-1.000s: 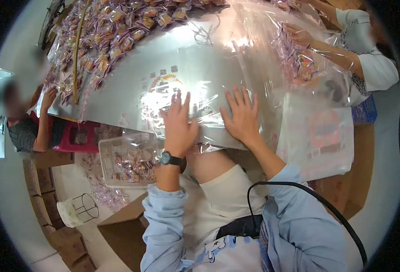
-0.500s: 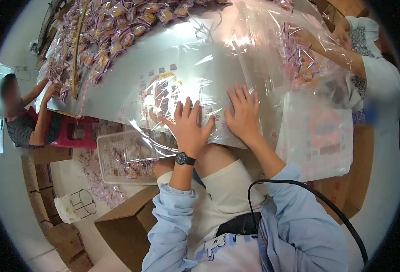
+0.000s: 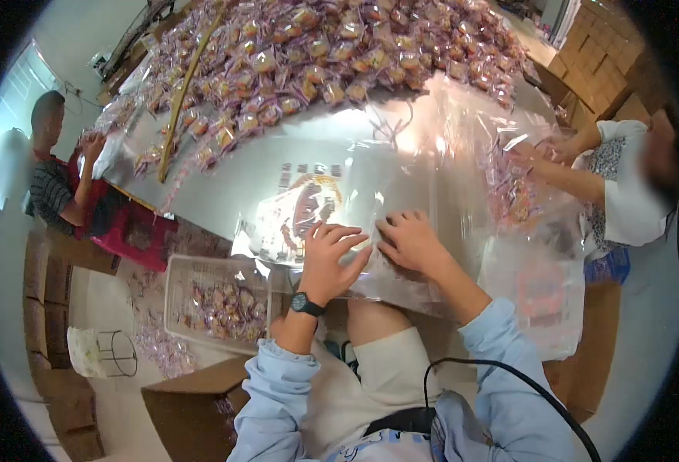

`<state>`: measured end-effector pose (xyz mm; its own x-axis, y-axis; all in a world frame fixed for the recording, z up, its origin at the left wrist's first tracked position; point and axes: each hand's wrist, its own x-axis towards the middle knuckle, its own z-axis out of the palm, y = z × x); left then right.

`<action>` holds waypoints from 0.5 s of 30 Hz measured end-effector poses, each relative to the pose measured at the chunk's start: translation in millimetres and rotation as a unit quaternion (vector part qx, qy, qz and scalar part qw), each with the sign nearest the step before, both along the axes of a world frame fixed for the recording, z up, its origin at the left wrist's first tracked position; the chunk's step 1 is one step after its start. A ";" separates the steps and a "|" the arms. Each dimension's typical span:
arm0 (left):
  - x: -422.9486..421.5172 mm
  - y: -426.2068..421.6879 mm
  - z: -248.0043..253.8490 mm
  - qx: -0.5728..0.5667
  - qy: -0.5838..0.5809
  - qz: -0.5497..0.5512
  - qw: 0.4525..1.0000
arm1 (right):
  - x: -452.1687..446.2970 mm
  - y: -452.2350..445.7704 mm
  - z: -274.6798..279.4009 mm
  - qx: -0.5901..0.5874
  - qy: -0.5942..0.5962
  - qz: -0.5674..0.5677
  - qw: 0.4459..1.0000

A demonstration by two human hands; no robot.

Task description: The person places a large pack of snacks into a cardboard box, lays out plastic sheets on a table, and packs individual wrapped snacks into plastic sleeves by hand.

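Broad silver metal tabletop (image 3: 343, 131) before you. Large heap of small purple-and-clear wrapped packets (image 3: 339, 58) on it, 12 o'clock. Clear plastic bag with red-and-yellow print (image 3: 308, 209) lies flat, print at 11 o'clock from your left hand (image 3: 330, 263), fingers spread apart over bag. Your right hand (image 3: 415, 245), at 3 o'clock from left: fingers bent down; cannot tell whether pinching film.

A pale wall (image 3: 77, 50) stands at my far left, with a bright window (image 3: 22, 88); before me, a metal-topped table (image 3: 355, 125) throws back white glare in patches. Left of my seat — a pinkish-red plastic stool (image 3: 145, 233) and brown cartons (image 3: 45, 327) stacked on a pale floor (image 3: 127, 400); far right — a tall carton pile (image 3: 597, 58) beyond the table's edge
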<state>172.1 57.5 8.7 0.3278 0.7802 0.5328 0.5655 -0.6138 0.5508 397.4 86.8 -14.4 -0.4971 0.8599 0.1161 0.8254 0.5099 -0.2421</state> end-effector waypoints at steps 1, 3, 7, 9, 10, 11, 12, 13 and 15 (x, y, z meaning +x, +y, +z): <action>-9.3 10.3 -1.3 -0.001 -0.003 0.028 1.000 | 5.2 9.1 4.4 -0.013 0.011 0.008 1.000; -27.8 30.3 -6.2 -0.010 -0.012 0.087 0.996 | 14.9 26.9 9.8 -0.044 0.031 0.025 0.998; -44.3 60.6 -53.2 -0.088 0.168 0.235 0.953 | 25.6 88.5 2.4 -0.082 0.183 0.003 0.980; -50.2 61.3 -61.6 -0.105 0.206 0.231 0.945 | 21.0 116.7 13.3 -0.058 0.238 -0.077 0.966; -47.2 62.2 -58.1 -0.110 0.206 0.236 0.943 | 19.6 138.4 13.7 0.008 0.219 -0.082 0.972; -45.0 60.4 -55.1 -0.118 0.210 0.240 0.940 | 20.8 161.6 6.0 0.070 0.200 -0.089 0.973; -44.9 59.5 -51.6 -0.123 0.192 0.239 0.944 | 20.0 180.0 2.1 0.132 0.181 -0.094 0.970; -45.4 60.3 -51.9 -0.122 0.182 0.244 0.945 | 14.8 194.0 10.9 0.118 0.157 -0.098 0.976; -47.6 62.7 -56.1 -0.119 0.191 0.243 0.944 | -7.4 217.2 36.6 0.090 0.120 -0.099 0.984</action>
<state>124.5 120.2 -47.4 0.0326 0.9702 0.2401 0.9335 -0.1154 0.3395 390.0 304.0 22.2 -0.2616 0.8922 0.3682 0.8435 0.3968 -0.3621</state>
